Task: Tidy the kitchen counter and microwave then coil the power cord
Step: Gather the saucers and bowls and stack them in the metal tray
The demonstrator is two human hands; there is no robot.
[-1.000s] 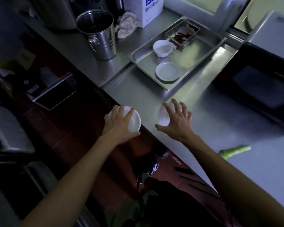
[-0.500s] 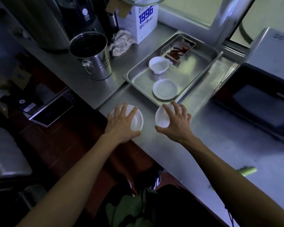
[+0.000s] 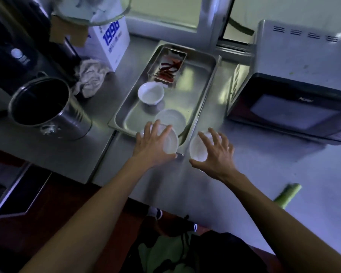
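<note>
Holding a white dish in each hand, a person leans over a steel counter (image 3: 215, 194). Toward the left of the frame stands a metal pot (image 3: 47, 109), with a crumpled rag (image 3: 91, 77) behind it. At centre, the left hand (image 3: 153, 146) grips a shallow white dish (image 3: 170, 141) from above, fingers spread and curled round its rim; it sits over the near corner of a steel tray (image 3: 201, 99). Just above it in the frame, inside the tray, lie a white plate (image 3: 171, 119) and a small bowl (image 3: 151, 93). Right of centre, the right hand (image 3: 217, 156) grips a second white dish (image 3: 198, 149), outside the tray, beside its near right corner. The left dish is nearer the plate, so it likely lands first. A microwave (image 3: 295, 109) fills the right. No power cord is visible.
</note>
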